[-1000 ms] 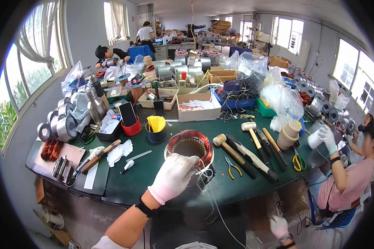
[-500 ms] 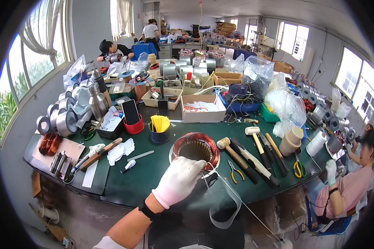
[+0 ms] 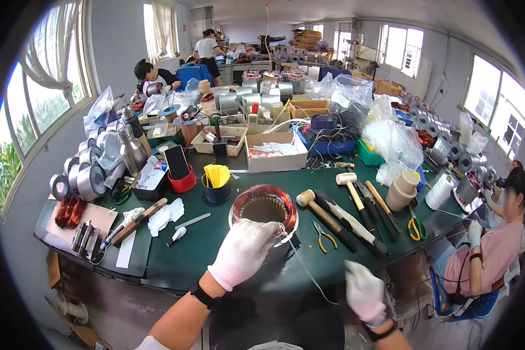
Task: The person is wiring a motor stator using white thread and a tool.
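A motor stator (image 3: 235, 205) with a ring of copper windings and slotted inner walls stands upright at the near middle of the table. My left hand (image 3: 245, 248), in a white glove, lies over its near rim. The fingers are pressed together on a white cord (image 3: 302, 261) at the windings. From there the cord's free end hangs slack over the table's front edge. Off that edge, to the right, my gloved right hand (image 3: 364, 291) is apart from the stator. Its fingers look curled but are smeared by motion; whether they hold anything is unclear.
Right of the stator lie pliers (image 3: 322, 236), a wooden mallet (image 3: 326, 219), a white-headed hammer (image 3: 354, 195) and scissors (image 3: 416, 226). Behind it stand a tub of yellow strips (image 3: 217, 189) and a carton (image 3: 276, 153). A seated person (image 3: 490, 256) works at right.
My right hand has come up into view from the lower right edge. The cord, taut before, now hangs slack, and a wide clear strip beside it is gone. My left hand stays at the rim.
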`<action>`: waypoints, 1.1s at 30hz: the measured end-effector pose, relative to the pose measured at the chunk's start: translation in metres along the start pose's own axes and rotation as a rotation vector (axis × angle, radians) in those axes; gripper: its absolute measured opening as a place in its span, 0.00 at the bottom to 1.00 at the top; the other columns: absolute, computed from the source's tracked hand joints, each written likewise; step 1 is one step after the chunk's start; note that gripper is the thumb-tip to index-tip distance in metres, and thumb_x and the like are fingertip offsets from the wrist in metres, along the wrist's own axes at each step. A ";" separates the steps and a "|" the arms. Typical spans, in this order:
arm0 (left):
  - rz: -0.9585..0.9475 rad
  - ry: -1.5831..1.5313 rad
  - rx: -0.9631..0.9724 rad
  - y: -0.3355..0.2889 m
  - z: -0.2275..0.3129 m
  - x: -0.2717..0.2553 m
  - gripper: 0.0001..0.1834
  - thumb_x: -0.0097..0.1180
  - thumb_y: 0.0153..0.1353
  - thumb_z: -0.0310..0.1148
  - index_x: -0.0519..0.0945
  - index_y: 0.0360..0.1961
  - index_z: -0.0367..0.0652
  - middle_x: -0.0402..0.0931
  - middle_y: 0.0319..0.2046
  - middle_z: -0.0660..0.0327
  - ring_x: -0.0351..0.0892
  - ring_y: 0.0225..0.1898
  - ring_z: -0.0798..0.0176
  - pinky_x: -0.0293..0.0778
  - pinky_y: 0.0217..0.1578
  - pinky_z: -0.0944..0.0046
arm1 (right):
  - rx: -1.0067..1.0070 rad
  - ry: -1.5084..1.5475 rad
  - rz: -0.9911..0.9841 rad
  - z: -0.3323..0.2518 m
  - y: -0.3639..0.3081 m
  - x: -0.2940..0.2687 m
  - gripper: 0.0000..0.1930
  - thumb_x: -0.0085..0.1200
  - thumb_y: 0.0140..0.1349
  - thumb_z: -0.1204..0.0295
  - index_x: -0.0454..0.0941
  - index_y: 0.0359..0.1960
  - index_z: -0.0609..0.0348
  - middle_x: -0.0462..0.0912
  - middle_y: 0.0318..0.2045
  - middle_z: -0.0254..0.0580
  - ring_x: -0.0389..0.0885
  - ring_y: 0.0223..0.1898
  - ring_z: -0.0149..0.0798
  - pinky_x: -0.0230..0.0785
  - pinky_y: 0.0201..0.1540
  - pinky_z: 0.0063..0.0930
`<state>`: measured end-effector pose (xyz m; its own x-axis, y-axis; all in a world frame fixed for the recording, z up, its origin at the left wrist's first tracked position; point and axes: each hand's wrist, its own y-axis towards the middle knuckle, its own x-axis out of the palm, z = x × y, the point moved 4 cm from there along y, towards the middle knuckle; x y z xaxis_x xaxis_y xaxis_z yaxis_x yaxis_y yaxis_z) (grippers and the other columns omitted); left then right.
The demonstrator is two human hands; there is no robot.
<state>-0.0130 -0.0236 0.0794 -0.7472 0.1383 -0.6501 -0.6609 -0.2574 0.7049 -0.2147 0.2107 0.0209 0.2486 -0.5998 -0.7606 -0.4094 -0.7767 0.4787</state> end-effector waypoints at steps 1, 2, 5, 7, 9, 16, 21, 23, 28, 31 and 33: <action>-0.002 -0.007 -0.012 0.000 -0.001 -0.002 0.23 0.71 0.55 0.19 0.82 0.53 0.41 0.83 0.38 0.56 0.84 0.42 0.48 0.76 0.48 0.51 | -0.079 0.151 0.016 -0.020 0.022 0.025 0.14 0.53 0.73 0.74 0.83 0.55 0.63 0.88 0.49 0.55 0.88 0.49 0.58 0.82 0.51 0.46; -0.004 0.000 -0.025 -0.003 -0.004 -0.002 0.23 0.71 0.55 0.19 0.82 0.53 0.41 0.83 0.38 0.56 0.84 0.42 0.48 0.76 0.48 0.51 | -0.066 0.351 -0.079 -0.042 0.046 0.045 0.15 0.52 0.73 0.74 0.83 0.57 0.63 0.87 0.49 0.58 0.87 0.52 0.59 0.81 0.51 0.46; -0.008 -0.043 -0.034 -0.010 -0.015 -0.003 0.23 0.72 0.54 0.20 0.83 0.53 0.41 0.83 0.38 0.56 0.82 0.41 0.47 0.76 0.47 0.51 | 0.108 0.630 -0.472 -0.085 0.050 0.067 0.16 0.51 0.77 0.72 0.82 0.60 0.63 0.89 0.40 0.59 0.89 0.43 0.59 0.81 0.47 0.43; -0.004 -0.050 -0.032 -0.011 -0.017 -0.005 0.23 0.72 0.54 0.20 0.83 0.52 0.41 0.83 0.38 0.56 0.82 0.41 0.47 0.76 0.47 0.51 | 0.004 0.587 -0.515 -0.083 0.022 0.058 0.15 0.52 0.77 0.72 0.82 0.60 0.62 0.89 0.39 0.57 0.90 0.42 0.58 0.82 0.46 0.40; -0.007 -0.103 -0.011 -0.004 -0.018 -0.003 0.22 0.73 0.53 0.20 0.84 0.50 0.41 0.82 0.39 0.57 0.81 0.41 0.47 0.77 0.46 0.51 | -0.102 0.396 -0.453 -0.039 -0.038 0.051 0.14 0.56 0.73 0.75 0.83 0.58 0.63 0.89 0.39 0.54 0.91 0.41 0.56 0.83 0.45 0.38; -0.013 -0.111 0.003 -0.005 -0.023 -0.008 0.23 0.73 0.52 0.20 0.85 0.51 0.41 0.83 0.39 0.58 0.82 0.41 0.48 0.77 0.46 0.51 | 0.002 0.116 -0.735 0.054 -0.154 0.046 0.12 0.55 0.73 0.73 0.90 0.50 0.60 0.91 0.47 0.55 0.92 0.47 0.54 0.85 0.50 0.39; 0.025 -0.085 0.000 -0.005 -0.016 -0.006 0.23 0.73 0.52 0.20 0.84 0.51 0.41 0.83 0.39 0.57 0.82 0.41 0.48 0.77 0.48 0.51 | -0.059 0.369 -0.138 -0.022 0.003 0.063 0.15 0.49 0.79 0.70 0.82 0.59 0.63 0.89 0.40 0.54 0.90 0.38 0.55 0.83 0.44 0.35; 0.000 -0.074 -0.022 -0.008 -0.017 -0.004 0.23 0.73 0.53 0.20 0.84 0.52 0.41 0.83 0.39 0.57 0.82 0.42 0.47 0.77 0.48 0.51 | 0.192 0.679 -0.319 -0.050 0.040 0.087 0.16 0.47 0.81 0.68 0.81 0.60 0.63 0.90 0.37 0.47 0.88 0.29 0.43 0.81 0.37 0.30; -0.013 -0.119 -0.038 -0.001 -0.016 -0.004 0.23 0.71 0.54 0.20 0.83 0.52 0.41 0.82 0.39 0.56 0.82 0.43 0.47 0.76 0.48 0.51 | 0.045 0.976 -0.359 -0.090 0.045 0.042 0.14 0.49 0.81 0.70 0.86 0.51 0.65 0.82 0.25 0.34 0.80 0.25 0.29 0.75 0.35 0.25; 0.014 -0.095 -0.018 -0.010 -0.020 -0.005 0.23 0.72 0.53 0.20 0.83 0.52 0.41 0.81 0.38 0.58 0.82 0.42 0.48 0.76 0.48 0.52 | -0.414 0.829 0.020 -0.110 0.124 0.042 0.10 0.62 0.69 0.77 0.87 0.51 0.56 0.84 0.45 0.44 0.83 0.43 0.38 0.76 0.44 0.32; 0.002 -0.107 -0.041 -0.014 -0.022 -0.010 0.20 0.71 0.56 0.22 0.83 0.51 0.42 0.82 0.39 0.55 0.80 0.43 0.45 0.76 0.48 0.49 | -0.241 1.246 -0.178 -0.128 0.149 0.048 0.10 0.57 0.78 0.68 0.82 0.48 0.63 0.82 0.34 0.37 0.76 0.31 0.29 0.68 0.33 0.25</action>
<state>0.0049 -0.0429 0.0698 -0.7533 0.2385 -0.6129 -0.6574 -0.2967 0.6926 -0.1512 0.0418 0.1124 0.9869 -0.1569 0.0383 -0.1498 -0.8013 0.5791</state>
